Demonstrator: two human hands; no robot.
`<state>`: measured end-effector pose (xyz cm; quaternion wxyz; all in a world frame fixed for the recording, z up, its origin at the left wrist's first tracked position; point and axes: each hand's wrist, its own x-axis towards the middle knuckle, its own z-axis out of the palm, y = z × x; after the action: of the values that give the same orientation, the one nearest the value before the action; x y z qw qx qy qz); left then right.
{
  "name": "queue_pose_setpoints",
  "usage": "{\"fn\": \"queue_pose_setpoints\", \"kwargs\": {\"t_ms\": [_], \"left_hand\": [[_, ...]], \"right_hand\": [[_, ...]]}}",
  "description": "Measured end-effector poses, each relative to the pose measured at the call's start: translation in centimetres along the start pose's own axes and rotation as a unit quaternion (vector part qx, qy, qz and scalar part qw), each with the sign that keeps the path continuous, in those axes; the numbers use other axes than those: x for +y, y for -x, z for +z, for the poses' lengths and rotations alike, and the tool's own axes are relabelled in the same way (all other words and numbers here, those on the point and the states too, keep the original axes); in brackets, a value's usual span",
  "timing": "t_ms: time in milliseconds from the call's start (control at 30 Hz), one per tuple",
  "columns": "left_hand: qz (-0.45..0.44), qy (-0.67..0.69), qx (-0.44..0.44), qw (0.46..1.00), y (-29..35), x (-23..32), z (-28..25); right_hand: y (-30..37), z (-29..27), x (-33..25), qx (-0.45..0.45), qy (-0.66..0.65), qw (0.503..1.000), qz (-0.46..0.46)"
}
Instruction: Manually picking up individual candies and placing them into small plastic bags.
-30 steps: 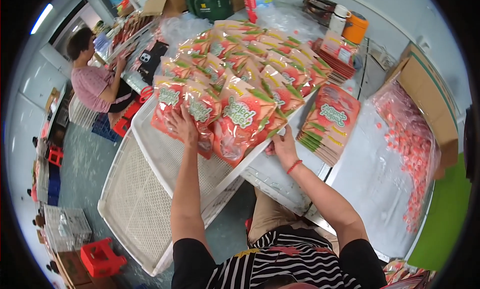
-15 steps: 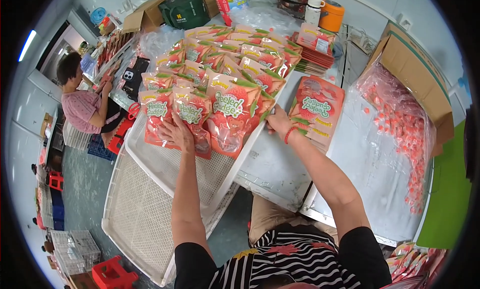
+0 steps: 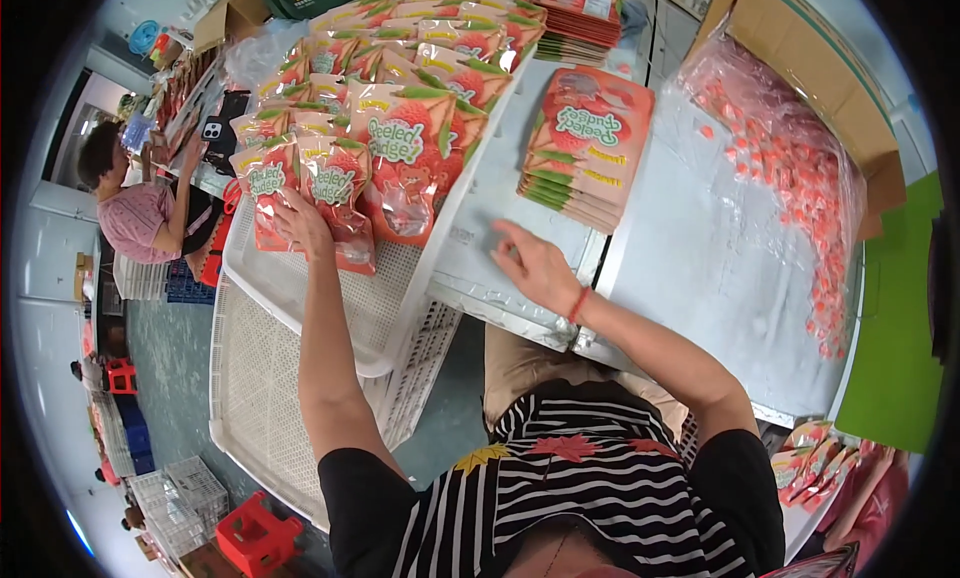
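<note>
The left hand (image 3: 300, 223) lies flat, holding nothing, on the filled pouches (image 3: 330, 183) in the white tray (image 3: 330, 308), the right hand (image 3: 535, 268) rests open and empty on the table (image 3: 700, 258) beside the tray; the pouches look light, soft and slippery, best taken by the edges.

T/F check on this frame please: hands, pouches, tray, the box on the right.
1. The left hand rests on filled pouches lying in the white tray. True.
2. The right hand grips a pouch. False: it lies open on the metal table, holding nothing.
3. A stack of flat pouches lies on the table beyond the right hand. True.
4. The cardboard box on the right is closed. False: it is open, with a clear bag of small pink pieces spilling out of it.
5. Another person works at the far left. True.
</note>
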<state>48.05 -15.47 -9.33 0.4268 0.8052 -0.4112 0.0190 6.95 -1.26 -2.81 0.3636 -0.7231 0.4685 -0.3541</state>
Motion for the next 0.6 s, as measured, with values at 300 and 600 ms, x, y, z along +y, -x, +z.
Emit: {"fn": "queue_pose_setpoints", "kwargs": {"t_ms": [300, 600], "left_hand": [[0.298, 0.062, 0.052, 0.951, 7.0, 17.4, -5.3], [0.694, 0.011, -0.223, 0.685, 21.4, 29.8, 4.5]], "right_hand": [[9.8, -6.8, 3.1, 0.091, 0.021, 0.995, 0.035], [12.2, -7.3, 4.8, 0.139, -0.027, 0.987, 0.070]]}}
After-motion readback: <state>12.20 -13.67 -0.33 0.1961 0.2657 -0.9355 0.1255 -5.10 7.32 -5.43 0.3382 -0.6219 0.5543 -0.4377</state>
